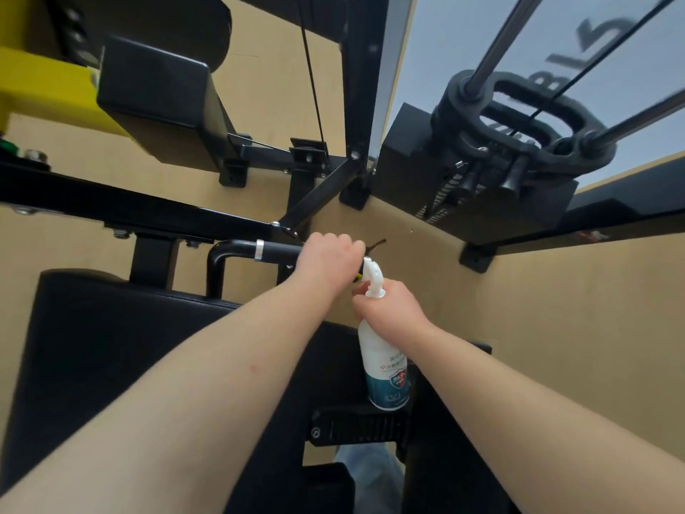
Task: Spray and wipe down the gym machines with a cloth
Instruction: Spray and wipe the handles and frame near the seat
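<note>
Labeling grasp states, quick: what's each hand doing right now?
Left hand: closed around the black handle bar.
Right hand: closed on the spray bottle neck.

I am in a gym, standing over a weight machine. Its black weight stack (478,187) sits on chrome guide rods (496,42) with a cable running up from it. A black steel frame (111,205) is bolted together beside a padded black seat (111,346), with a pale wood-look floor (556,309) underneath.
</note>
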`<move>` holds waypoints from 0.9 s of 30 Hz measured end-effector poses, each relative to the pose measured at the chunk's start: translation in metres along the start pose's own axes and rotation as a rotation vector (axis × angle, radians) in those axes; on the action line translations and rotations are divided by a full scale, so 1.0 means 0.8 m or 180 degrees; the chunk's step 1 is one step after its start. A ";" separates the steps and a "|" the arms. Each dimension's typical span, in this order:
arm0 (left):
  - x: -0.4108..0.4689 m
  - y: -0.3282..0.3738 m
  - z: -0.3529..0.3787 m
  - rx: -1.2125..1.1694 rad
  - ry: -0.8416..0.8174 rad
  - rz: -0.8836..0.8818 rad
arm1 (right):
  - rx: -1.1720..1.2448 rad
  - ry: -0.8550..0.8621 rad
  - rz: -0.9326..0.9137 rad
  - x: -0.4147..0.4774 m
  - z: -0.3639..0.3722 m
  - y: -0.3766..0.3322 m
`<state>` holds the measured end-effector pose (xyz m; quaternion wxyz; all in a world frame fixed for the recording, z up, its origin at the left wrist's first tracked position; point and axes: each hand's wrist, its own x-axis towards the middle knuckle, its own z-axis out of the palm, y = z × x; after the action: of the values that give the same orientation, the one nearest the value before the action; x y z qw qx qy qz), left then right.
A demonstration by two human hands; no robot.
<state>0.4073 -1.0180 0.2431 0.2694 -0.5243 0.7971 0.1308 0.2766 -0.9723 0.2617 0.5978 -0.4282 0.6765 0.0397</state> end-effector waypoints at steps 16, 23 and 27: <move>-0.096 -0.066 0.010 -0.0006 0.0426 -0.0887 | 0.0190 0.0154 -0.0187 -0.048 -0.020 -0.007; -0.137 -0.060 -0.020 -0.0324 0.0532 -0.1118 | -0.0042 0.0086 -0.0403 -0.087 -0.010 -0.026; -0.169 -0.050 -0.051 -0.1647 0.0589 -0.1527 | -0.0110 0.0198 -0.0438 -0.117 -0.008 -0.034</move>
<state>0.4730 -0.9508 0.3561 0.0777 -0.7568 0.6130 0.2132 0.2808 -0.9433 0.3549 0.5704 -0.4849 0.6630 -0.0031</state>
